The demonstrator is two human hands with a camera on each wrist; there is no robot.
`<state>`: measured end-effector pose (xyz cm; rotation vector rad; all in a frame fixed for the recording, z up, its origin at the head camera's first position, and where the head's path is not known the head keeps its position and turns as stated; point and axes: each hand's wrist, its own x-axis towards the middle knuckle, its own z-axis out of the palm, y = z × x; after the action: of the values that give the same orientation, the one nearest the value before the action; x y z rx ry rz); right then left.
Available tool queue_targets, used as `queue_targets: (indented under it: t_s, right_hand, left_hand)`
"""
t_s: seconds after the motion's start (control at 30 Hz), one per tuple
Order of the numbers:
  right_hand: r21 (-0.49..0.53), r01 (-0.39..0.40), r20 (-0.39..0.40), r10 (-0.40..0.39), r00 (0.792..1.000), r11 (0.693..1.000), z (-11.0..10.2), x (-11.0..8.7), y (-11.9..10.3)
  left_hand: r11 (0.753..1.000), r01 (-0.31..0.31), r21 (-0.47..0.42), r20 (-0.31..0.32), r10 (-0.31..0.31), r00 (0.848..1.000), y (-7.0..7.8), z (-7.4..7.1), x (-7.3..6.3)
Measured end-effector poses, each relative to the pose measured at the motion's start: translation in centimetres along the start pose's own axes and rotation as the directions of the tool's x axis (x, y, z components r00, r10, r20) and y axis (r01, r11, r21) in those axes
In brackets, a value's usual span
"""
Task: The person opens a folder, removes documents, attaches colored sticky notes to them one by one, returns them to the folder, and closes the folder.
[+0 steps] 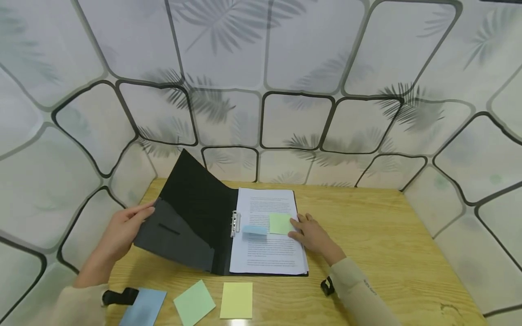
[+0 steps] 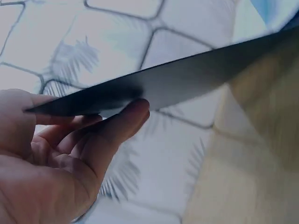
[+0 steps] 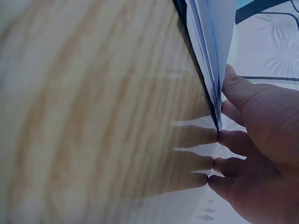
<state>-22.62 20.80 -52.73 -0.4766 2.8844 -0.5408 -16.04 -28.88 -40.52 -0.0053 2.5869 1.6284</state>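
A black folder (image 1: 200,199) lies spread on the table, its left cover tilted up off the wood. My left hand (image 1: 124,226) pinches that cover's outer edge between thumb and fingers; the left wrist view shows the thin cover (image 2: 182,74) edge-on. A metal clip (image 1: 235,224) sits beside the stack of printed sheets (image 1: 269,260) on the folder's right side. On the top sheet are a green sticky note (image 1: 279,224) and a blue one (image 1: 254,230), partly lifted. My right hand (image 1: 316,235) rests at the sheets' right edge, thumb on the paper and other fingertips touching the table.
Along the table's near edge lie a blue note (image 1: 147,308), a green note (image 1: 194,302) turned at an angle, and a yellow note (image 1: 236,300). Wooden tabletop (image 1: 375,253) extends to the right. Patterned wall covering (image 1: 297,122) encloses the back and both sides.
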Motion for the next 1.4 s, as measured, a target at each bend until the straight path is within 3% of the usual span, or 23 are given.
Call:
queue_targets:
  t_s: [0.07,0.2,0.4,0.63,0.73,0.87,0.97,1.07,1.17,1.33,1.4]
  right_hand:
    - [0.000,-0.001,-0.001,0.001,1.000,1.000,0.0,0.0,0.0]
    - [0.002,-0.005,0.000,0.005,1.000,1.000,0.1,0.1,0.0]
    - [0.014,-0.015,0.002,0.015,1.000,1.000,0.0,0.2,0.0]
    - [0.007,-0.001,0.002,0.001,1.000,1.000,-0.8,0.5,-0.2]
    - [0.020,0.032,-0.027,-0.032,0.999,0.999,-1.9,0.6,-0.8]
    - [0.124,0.111,-0.122,-0.095,0.988,0.986,-4.2,0.6,-2.5]
    - [0.202,0.186,-0.224,-0.140,0.964,0.962,-5.9,0.4,-4.1]
    - [0.240,0.237,-0.305,-0.159,0.939,0.941,-7.3,0.2,-5.7]
    - [0.288,0.257,-0.341,-0.152,0.928,0.922,-8.4,0.1,-7.1]
    - [0.422,0.248,-0.359,-0.090,0.929,0.872,-9.7,0.6,-8.5]
    - [0.472,0.226,-0.354,-0.051,0.934,0.852,-9.9,0.9,-8.6]
  left_hand:
    - [0.994,-0.007,-0.104,0.025,0.010,1.000,0.7,0.5,0.2]
    - [0.960,-0.016,-0.280,0.065,0.035,0.997,2.2,1.8,0.6]
    - [0.924,-0.014,-0.381,0.037,0.030,0.999,4.8,4.8,1.0]
    - [0.954,-0.092,-0.284,-0.017,0.091,0.996,7.4,8.7,1.1]
    - [0.959,-0.125,-0.256,-0.010,0.126,0.992,8.2,10.5,1.4]
    - [0.967,-0.152,-0.205,0.014,0.158,0.987,9.4,12.8,1.7]
    - [0.974,-0.180,-0.139,0.008,0.183,0.983,10.2,14.6,1.9]
    - [0.967,-0.238,-0.087,-0.017,0.237,0.971,10.9,16.5,2.1]
    - [0.953,-0.301,-0.041,-0.046,0.299,0.953,11.5,18.4,2.1]
    - [0.930,-0.367,0.015,-0.066,0.367,0.928,12.2,21.0,2.0]
    - [0.928,-0.371,0.030,-0.049,0.372,0.927,12.4,21.8,1.9]
